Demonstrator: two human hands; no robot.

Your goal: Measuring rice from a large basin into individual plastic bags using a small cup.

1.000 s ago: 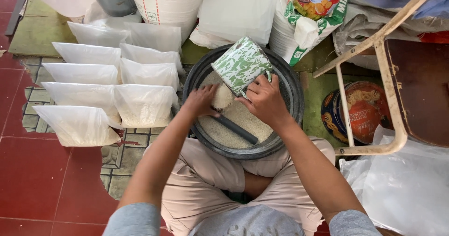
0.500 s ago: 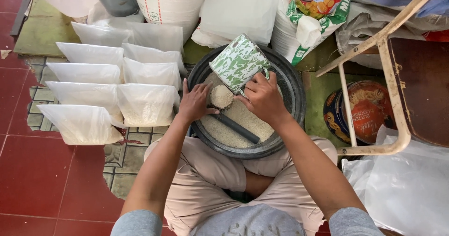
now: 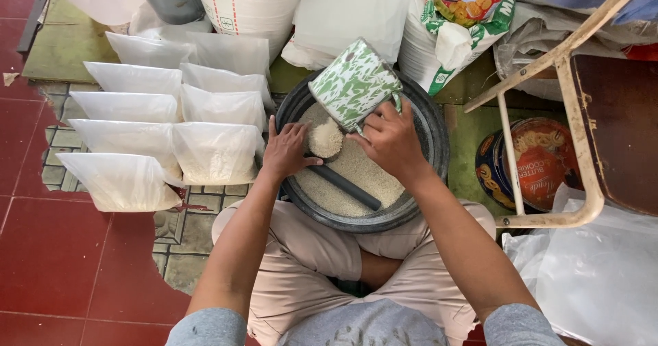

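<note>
A rigid green-patterned mug (image 3: 354, 82) is gripped by the right hand (image 3: 392, 140) (handle side); left hand (image 3: 286, 150) rests spread on loose grain (image 3: 356, 174).

Two rows of clear plastic bags part-filled with white grain (image 3: 161, 137) lie overlapping on the red tiled floor (image 3: 62, 264), with tall white woven sacks (image 3: 253, 3) standing behind them. A round blue-and-red biscuit tin (image 3: 541, 164) sits under the pale tubular frame of a dark wooden stool (image 3: 582, 126). Near the tin, crumpled clear plastic sheeting (image 3: 596, 270) is heaped on the floor.
</note>
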